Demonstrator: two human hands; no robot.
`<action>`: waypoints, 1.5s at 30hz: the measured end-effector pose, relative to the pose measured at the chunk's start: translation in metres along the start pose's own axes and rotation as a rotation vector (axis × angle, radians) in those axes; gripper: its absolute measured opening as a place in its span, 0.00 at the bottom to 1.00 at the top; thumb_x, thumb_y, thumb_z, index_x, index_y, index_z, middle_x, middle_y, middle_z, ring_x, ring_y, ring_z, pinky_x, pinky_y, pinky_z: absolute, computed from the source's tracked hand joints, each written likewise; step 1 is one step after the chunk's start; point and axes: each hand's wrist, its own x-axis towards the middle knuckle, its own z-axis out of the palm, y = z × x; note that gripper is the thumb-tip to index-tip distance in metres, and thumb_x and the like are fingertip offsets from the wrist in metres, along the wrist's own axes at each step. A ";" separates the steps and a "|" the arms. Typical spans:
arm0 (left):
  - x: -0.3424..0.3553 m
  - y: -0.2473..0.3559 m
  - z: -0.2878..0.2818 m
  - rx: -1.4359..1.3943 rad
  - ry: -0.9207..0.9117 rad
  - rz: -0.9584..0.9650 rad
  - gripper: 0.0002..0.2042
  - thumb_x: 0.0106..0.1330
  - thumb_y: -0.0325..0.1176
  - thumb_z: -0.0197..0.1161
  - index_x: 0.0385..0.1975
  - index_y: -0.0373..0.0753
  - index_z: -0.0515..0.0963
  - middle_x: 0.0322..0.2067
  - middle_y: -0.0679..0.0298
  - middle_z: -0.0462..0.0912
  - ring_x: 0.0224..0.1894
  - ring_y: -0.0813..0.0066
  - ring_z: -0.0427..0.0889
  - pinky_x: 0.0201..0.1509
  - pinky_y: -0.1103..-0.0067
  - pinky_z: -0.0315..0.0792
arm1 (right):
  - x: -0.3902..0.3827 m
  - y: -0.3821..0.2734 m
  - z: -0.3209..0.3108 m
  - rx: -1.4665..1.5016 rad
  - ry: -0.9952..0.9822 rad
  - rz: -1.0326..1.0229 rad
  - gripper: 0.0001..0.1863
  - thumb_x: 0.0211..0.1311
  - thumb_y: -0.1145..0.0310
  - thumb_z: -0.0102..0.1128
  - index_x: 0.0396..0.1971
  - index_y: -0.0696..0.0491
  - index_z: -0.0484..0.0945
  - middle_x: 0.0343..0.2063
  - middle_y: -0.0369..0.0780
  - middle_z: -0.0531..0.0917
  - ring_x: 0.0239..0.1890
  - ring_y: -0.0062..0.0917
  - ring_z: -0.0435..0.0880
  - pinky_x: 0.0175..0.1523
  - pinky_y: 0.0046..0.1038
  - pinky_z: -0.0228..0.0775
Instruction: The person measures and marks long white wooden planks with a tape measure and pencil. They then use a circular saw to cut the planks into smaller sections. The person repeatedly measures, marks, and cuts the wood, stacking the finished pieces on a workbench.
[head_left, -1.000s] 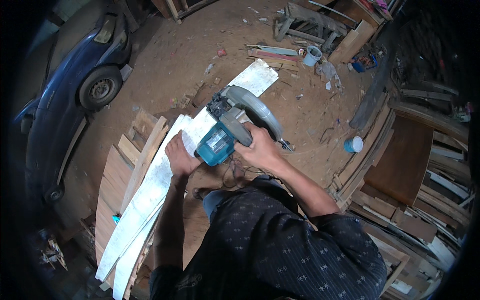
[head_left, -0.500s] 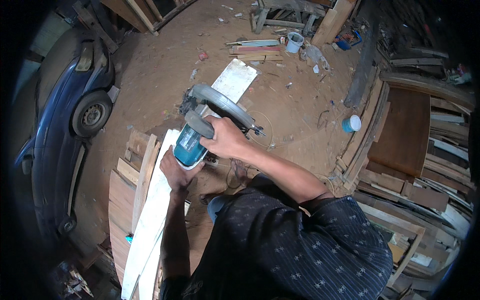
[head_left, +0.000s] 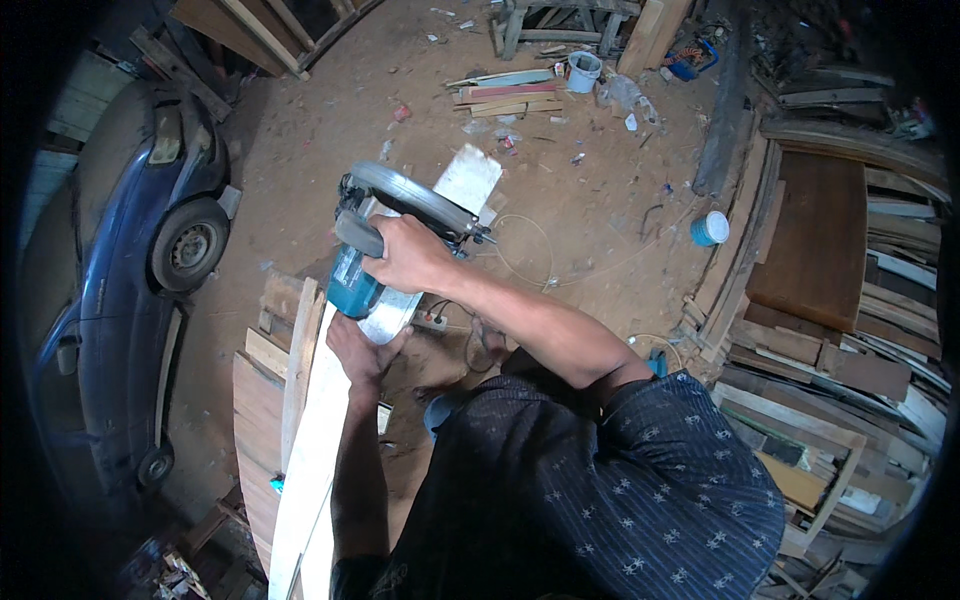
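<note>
My right hand (head_left: 415, 255) is wrapped round the dark rear handle of a teal circular saw (head_left: 350, 282). The saw's round silver blade guard (head_left: 415, 190) faces away from me, and its metal base plate (head_left: 390, 315) shows on the near right side. Beneath the saw lies a long white board (head_left: 325, 420), whose far end (head_left: 468, 180) sticks out past the guard. Just below the saw's motor, my left hand (head_left: 360, 350) grips this board across its width, thumb stretched to the right. The blade itself is hidden.
A blue car (head_left: 115, 290) stands at the left. Wood panels (head_left: 255, 430) lie beside the board. A power strip (head_left: 430, 320) and a thin cable (head_left: 545, 245) are on the floor. A white bucket (head_left: 584, 72), a blue-white can (head_left: 710, 229) and stacked timber (head_left: 890, 300) lie farther right.
The saw in my right hand has shifted a little left and away, baring more of its base plate by my left hand. The whole view has tilted slightly.
</note>
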 end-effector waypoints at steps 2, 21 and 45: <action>0.000 0.004 -0.008 -0.015 -0.014 0.052 0.51 0.37 0.57 0.84 0.59 0.33 0.67 0.53 0.45 0.73 0.56 0.43 0.72 0.59 0.55 0.65 | -0.003 -0.004 -0.004 -0.014 0.003 0.013 0.26 0.52 0.65 0.67 0.49 0.67 0.80 0.32 0.60 0.85 0.37 0.49 0.89 0.46 0.40 0.80; -0.085 -0.011 -0.101 -0.004 -0.023 0.081 0.59 0.32 0.50 0.85 0.68 0.28 0.63 0.57 0.40 0.71 0.60 0.41 0.70 0.62 0.51 0.66 | -0.237 0.105 -0.180 -0.041 0.641 0.412 0.20 0.58 0.71 0.66 0.49 0.64 0.80 0.36 0.42 0.86 0.39 0.24 0.82 0.49 0.28 0.74; -0.087 0.001 -0.210 -0.172 -0.058 -0.052 0.63 0.37 0.70 0.77 0.69 0.27 0.64 0.62 0.45 0.70 0.66 0.49 0.69 0.70 0.55 0.63 | -0.297 0.187 -0.126 0.095 0.609 0.631 0.20 0.58 0.71 0.64 0.49 0.65 0.80 0.37 0.44 0.87 0.39 0.26 0.84 0.49 0.30 0.74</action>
